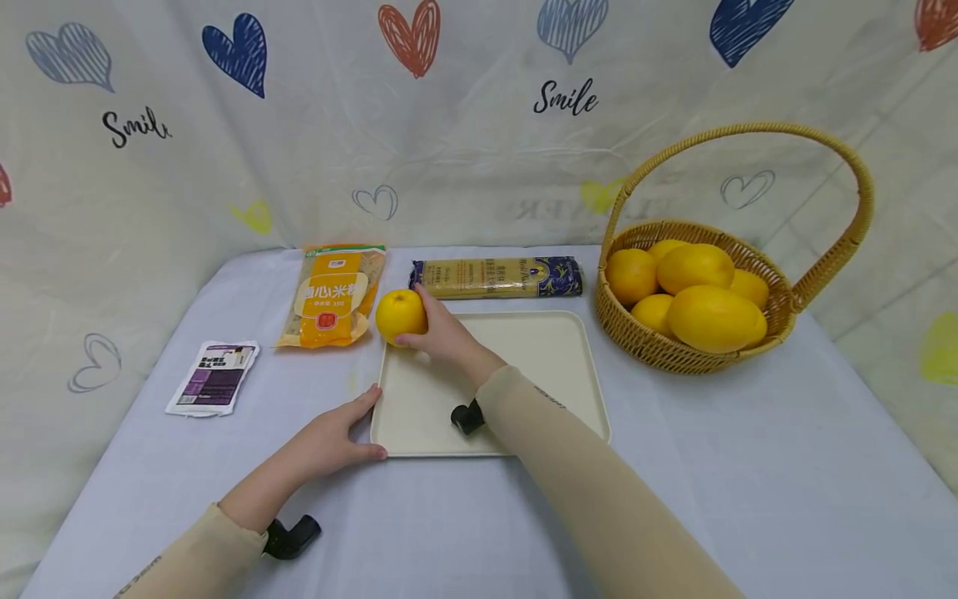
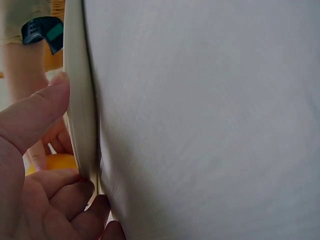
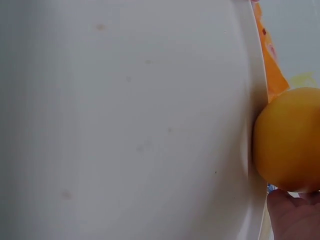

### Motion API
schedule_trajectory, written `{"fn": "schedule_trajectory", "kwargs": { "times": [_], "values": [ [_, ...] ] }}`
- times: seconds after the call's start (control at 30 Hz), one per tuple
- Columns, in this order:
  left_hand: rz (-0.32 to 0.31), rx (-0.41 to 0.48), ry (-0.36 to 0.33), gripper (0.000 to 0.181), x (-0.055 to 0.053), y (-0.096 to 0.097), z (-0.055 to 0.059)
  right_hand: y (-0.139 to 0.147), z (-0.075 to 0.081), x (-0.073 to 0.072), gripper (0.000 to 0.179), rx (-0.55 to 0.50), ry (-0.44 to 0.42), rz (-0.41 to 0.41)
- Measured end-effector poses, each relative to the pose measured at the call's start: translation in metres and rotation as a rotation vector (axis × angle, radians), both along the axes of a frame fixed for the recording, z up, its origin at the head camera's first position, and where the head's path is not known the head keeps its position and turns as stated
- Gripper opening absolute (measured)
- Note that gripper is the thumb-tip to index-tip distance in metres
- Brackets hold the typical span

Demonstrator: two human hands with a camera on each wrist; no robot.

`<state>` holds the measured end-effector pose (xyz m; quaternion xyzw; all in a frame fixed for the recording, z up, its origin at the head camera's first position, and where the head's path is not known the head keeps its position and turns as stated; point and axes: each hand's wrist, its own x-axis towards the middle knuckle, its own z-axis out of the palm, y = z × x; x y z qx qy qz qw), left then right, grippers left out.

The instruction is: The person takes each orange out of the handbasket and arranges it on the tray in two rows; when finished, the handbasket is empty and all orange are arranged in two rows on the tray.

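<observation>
My right hand (image 1: pixel 445 330) grips a yellow-orange orange (image 1: pixel 400 317) at the back left corner of the cream tray (image 1: pixel 524 383). In the right wrist view the orange (image 3: pixel 290 140) is beside the tray's rim (image 3: pixel 257 75), with fingertips (image 3: pixel 290 212) against it. Whether it touches the table is hidden. At the tray's front left corner, my left hand (image 1: pixel 337 441) holds the edge, thumb on the front side and fingers along the left side. The left wrist view shows its thumb (image 2: pixel 42 110) on the rim and curled fingers (image 2: pixel 72 200) against it.
A wicker basket (image 1: pixel 651 353) of several oranges and larger yellow fruits, with a tall handle, stands at right. Behind the tray lies a long noodle packet (image 1: pixel 486 278). An orange-and-clear food bag (image 1: pixel 329 299) and a small purple-and-white pouch (image 1: pixel 213 378) lie left.
</observation>
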<state>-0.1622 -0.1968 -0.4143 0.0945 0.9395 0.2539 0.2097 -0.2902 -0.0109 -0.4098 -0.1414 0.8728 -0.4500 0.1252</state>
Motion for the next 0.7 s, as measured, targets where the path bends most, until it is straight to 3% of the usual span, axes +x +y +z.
{"fn": "schedule_trajectory", "kwargs": {
  "times": [0.57,0.7],
  "values": [
    [-0.004,0.001,-0.011,0.096,-0.001,0.002,0.003,0.004,0.007,0.003,0.095,-0.011,0.009,-0.001],
    [0.006,-0.001,-0.016,0.097,0.0,0.0,0.002,0.009,0.015,0.006,0.094,0.007,0.043,0.013]
  ]
}}
